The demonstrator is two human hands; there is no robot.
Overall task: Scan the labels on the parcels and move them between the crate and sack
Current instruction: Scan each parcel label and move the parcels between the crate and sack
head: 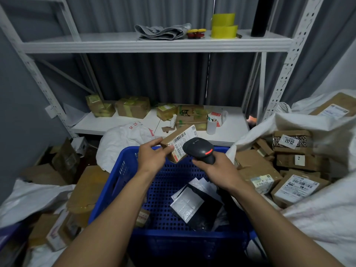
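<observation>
Two bare forearms reach forward from the bottom edge, over a blue perforated crate (119, 180). On the crate floor lie black and silver mailer bags (200, 207) toward the right, and a small brown packet (143, 217) by the left wall; much of the floor between them is bare.

Above the crate's far rim, the left hand (152, 158) pinches a small cardboard parcel (179, 140) by its left end. The fingers curl over the top edge and the thumb presses the near face, just beside the barcode label. The parcel is held in the air, tilted, with its label facing the camera.

The right hand (213, 170) is wrapped round the handle of a black scanner (198, 149) with a red strip on its head. The scanner's head overlaps the parcel's right lower corner; whether they touch cannot be told.

At right, a white sack (308, 122) gapes open, crowded with labelled cardboard boxes (296, 187), its edge close against the crate's right side. More white sacking and brown boxes (86, 191) press in on the left.

Behind stands a white metal shelf unit (154, 45). Its upper shelf bears yellow tape rolls (224, 26); its lower shelf holds taped boxes (133, 106) and a white cup (211, 125).
</observation>
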